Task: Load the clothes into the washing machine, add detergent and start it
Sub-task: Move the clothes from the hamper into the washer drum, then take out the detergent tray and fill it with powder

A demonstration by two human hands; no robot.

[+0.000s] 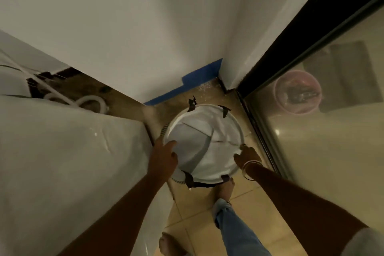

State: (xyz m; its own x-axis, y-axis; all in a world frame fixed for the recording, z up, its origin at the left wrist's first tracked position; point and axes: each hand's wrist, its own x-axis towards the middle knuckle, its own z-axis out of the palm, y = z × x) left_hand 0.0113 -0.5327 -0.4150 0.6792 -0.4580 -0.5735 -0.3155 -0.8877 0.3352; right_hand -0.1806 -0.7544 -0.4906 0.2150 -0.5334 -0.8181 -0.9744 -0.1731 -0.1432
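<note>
A round laundry basket (234,119) with a white cloth liner stands on the tiled floor in the corner, right of the washing machine (68,151), which lies under a white cover. Dark straps hang from the basket's rim. My left hand (166,156) rests on the near left side of the basket, fingers spread on the white liner. My right hand (246,155) grips the basket's right rim, fingers curled over it. I cannot see any clothes inside the liner.
White walls close the corner, with blue tape (187,85) along the base. A glass sliding door (322,131) with a dark frame runs along the right; a pink bucket (298,92) sits behind it. Hoses (91,103) lie behind the machine. My bare feet stand near the basket.
</note>
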